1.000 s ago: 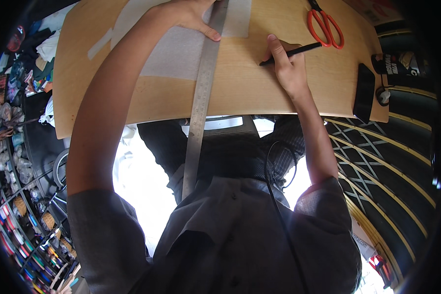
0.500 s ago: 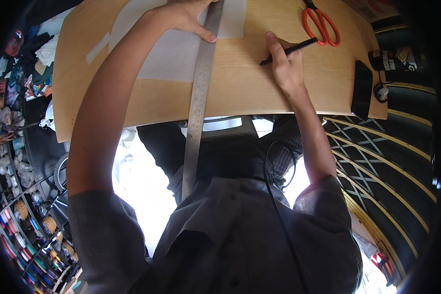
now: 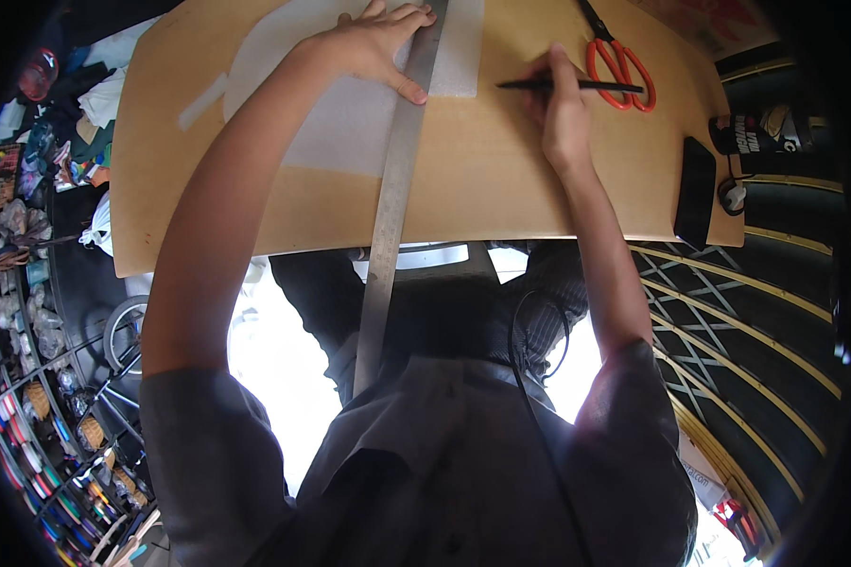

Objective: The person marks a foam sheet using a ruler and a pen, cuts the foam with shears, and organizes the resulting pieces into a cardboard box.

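My left hand (image 3: 376,45) presses flat on a long steel ruler (image 3: 394,189) and on the white sheet (image 3: 350,104) beneath it, fingers spread. The ruler runs from the top of the wooden board (image 3: 482,180) down past its near edge toward my body. My right hand (image 3: 560,104) grips a black pen (image 3: 569,85) lying almost level, its tip pointing left toward the ruler's right side. The pen tip is a short way off the ruler, over bare wood just beside the sheet's right edge.
Orange-handled scissors (image 3: 619,61) lie on the board beyond my right hand. A black phone (image 3: 696,192) rests at the board's right edge, a dark can (image 3: 752,134) next to it. Cluttered shelves (image 3: 28,283) line the left; a dark metal grid (image 3: 747,321) is on the right.
My right hand has moved up the board with the pen, and the pen has swung level, tip toward the ruler. My left hand stays pressed on the ruler.
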`<state>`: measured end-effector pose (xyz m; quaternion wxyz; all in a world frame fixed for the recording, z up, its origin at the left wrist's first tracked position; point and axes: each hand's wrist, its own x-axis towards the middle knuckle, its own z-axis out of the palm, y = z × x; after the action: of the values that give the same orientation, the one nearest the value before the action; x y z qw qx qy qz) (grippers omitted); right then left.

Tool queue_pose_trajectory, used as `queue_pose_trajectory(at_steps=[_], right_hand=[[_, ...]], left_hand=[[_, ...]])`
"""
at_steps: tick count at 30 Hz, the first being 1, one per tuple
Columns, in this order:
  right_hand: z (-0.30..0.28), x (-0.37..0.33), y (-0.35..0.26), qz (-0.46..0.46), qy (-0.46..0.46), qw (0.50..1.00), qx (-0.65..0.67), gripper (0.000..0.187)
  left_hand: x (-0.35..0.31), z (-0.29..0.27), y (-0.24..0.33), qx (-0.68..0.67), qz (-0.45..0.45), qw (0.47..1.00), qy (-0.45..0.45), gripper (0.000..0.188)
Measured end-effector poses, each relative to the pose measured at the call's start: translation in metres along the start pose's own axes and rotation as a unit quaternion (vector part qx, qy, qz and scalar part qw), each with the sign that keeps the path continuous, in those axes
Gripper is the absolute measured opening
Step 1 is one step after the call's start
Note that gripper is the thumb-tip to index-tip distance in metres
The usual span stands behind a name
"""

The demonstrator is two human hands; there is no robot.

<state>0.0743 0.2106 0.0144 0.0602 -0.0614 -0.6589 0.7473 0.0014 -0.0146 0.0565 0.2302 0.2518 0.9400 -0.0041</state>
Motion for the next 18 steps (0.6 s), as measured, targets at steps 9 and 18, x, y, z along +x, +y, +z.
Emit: queue_pose_trajectory(at_steps=[9, 18], right_hand=[[0.038, 0.038, 0.017, -0.078, -0.165, 0.974, -0.132, 0.043], [0.036, 0.035, 0.020, -0.070, -0.258, 0.953, -0.145, 0.046]], left_hand=[[0.001, 0.008, 0.000, -0.015, 0.002, 0.997, 0.077, 0.118], [-0.001, 0.008, 0.005, -0.006, -0.022, 0.997, 0.071, 0.121]])
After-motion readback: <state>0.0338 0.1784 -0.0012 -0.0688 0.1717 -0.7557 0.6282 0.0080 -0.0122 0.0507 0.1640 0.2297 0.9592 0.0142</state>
